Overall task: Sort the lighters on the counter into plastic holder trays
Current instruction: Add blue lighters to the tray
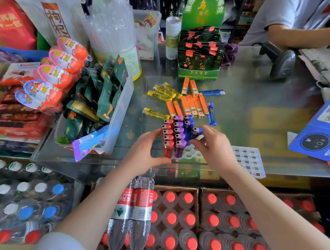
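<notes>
A white plastic holder tray (192,155) stands at the near edge of the glass counter. A row of red lighters (167,136), a row of purple lighters (179,135) and some blue ones stand upright in it. My left hand (144,153) grips the tray's left side against the red lighters. My right hand (214,145) holds a blue lighter (196,132), tilted, at the tray's blue row. Loose on the counter behind lie yellow lighters (162,94), orange lighters (192,104) and two more blue lighters (211,114).
A second flat tray (249,161) lies right of my right hand. A clear bin of snack packets (121,107) stands to the left, a green display box (199,66) behind, a barcode scanner (282,63) and another person's arm far right. Bottled water crates sit below the counter.
</notes>
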{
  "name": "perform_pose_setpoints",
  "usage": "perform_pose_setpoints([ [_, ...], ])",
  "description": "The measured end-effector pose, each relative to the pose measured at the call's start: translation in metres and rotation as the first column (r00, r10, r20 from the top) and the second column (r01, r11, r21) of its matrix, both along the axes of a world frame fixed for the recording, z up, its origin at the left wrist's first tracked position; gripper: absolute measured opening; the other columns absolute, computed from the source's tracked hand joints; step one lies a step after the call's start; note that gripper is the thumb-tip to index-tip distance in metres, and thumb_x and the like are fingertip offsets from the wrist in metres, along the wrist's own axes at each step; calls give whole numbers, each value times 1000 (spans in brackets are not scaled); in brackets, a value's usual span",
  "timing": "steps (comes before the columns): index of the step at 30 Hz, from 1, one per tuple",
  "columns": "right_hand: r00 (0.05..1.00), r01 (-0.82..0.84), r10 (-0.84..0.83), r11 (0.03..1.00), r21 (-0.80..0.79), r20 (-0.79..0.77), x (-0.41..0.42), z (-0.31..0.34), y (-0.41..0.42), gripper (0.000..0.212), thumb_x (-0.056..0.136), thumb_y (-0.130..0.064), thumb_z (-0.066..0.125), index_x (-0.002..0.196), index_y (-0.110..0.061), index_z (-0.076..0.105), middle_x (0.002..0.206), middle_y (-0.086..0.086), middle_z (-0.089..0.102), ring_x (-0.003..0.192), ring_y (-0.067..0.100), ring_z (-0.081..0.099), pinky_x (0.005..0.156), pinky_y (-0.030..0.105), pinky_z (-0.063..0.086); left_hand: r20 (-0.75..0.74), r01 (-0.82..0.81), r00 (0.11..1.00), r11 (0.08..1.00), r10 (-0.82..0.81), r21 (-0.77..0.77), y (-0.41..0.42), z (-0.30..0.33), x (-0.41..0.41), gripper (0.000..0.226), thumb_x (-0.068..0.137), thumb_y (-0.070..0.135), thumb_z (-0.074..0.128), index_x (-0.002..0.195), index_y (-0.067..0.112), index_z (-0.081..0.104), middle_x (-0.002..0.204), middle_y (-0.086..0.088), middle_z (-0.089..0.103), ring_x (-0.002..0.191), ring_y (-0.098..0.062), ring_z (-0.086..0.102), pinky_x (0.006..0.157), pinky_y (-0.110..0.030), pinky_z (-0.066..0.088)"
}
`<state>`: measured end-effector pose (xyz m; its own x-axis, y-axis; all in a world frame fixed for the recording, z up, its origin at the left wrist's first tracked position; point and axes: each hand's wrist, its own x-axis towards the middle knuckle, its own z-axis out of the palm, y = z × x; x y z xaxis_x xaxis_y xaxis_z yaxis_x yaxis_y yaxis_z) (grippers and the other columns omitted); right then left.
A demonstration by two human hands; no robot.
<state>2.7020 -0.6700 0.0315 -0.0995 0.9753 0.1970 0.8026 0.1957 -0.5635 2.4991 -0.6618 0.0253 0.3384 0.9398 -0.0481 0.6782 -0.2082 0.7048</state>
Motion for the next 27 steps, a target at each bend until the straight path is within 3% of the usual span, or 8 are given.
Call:
perform_pose_setpoints([
  [4, 985, 85, -87, 996, -20, -151, -3, 0, -2, 34, 83, -17, 64, 110, -7, 47, 87, -1, 64, 64, 23, 66, 59, 33, 50, 1, -2, 1000, 1000, 2, -6, 2, -1, 0, 77, 65, 36, 78, 131, 29, 38, 133, 7, 47, 119, -6, 40, 94, -26, 30],
  [8, 999, 21, -20, 999, 36, -38, -4, -3, -1, 22, 82, -15, 66, 94, -2, 53, 77, 13, 67, 64, 31, 61, 54, 34, 45, 4, -2, 1000, 1000, 2, -2, 2, 0, 1, 79, 65, 35, 78, 132, 27, 38, 128, 11, 46, 114, -1, 37, 94, -25, 31],
  [13, 988, 6, -36, 981, 194, 153, -5, -3, 11, 25, 68, -12, 78, 72, -3, 55, 59, 10, 62, 47, 23, 44, 45, 20, 25, 11, -14, 1000, 999, 14, 35, 5, 9, 7, 76, 64, 31, 80, 129, 24, 41, 114, 19, 39, 109, 3, 31, 92, -22, 27],
  [16, 980, -40, 25, 997, 72, 197, 4, -2, 19, 26, 75, -21, 73, 91, -5, 59, 91, 10, 65, 71, 29, 60, 58, 28, 38, 20, -24, 1000, 999, 23, 26, 8, 9, 9, 75, 65, 30, 79, 129, 24, 41, 117, 17, 41, 109, 3, 30, 93, -23, 26],
  [18, 987, -68, 70, 997, -23, 148, 16, -4, 25, 29, 78, -14, 67, 105, -9, 57, 109, 7, 60, 85, 27, 60, 71, 32, 46, 7, -28, 1000, 1000, 27, 14, 8, 5, 9, 77, 66, 33, 78, 131, 27, 38, 124, 15, 43, 111, 4, 30, 94, -24, 27],
  [20, 995, -7, 6, 1000, 11, 95, 28, -3, 30, 26, 78, -2, 56, 104, -9, 58, 108, 8, 61, 83, 26, 59, 77, 37, 49, -7, -28, 1000, 1000, 28, 7, 10, 3, 8, 78, 67, 35, 77, 133, 28, 35, 125, 17, 40, 112, 4, 29, 96, -25, 26],
  [22, 988, 156, -156, 987, 32, -3, 37, -1, 40, 22, 80, 0, 49, 99, -7, 58, 106, 10, 60, 75, 21, 52, 70, 32, 44, -10, -20, 1000, 1000, 20, -3, 11, 3, 9, 77, 68, 34, 76, 133, 29, 34, 120, 21, 35, 112, 5, 29, 97, -24, 26],
  [27, 935, 351, -352, 906, -237, 37, 41, 1, 72, 27, 89, -18, 50, 112, -4, 51, 113, 12, 52, 92, 28, 51, 73, 31, 37, 14, -5, 1000, 1000, 5, 4, 18, 5, 12, 72, 67, 30, 77, 129, 28, 40, 118, 22, 39, 109, 5, 34, 91, -22, 27],
])
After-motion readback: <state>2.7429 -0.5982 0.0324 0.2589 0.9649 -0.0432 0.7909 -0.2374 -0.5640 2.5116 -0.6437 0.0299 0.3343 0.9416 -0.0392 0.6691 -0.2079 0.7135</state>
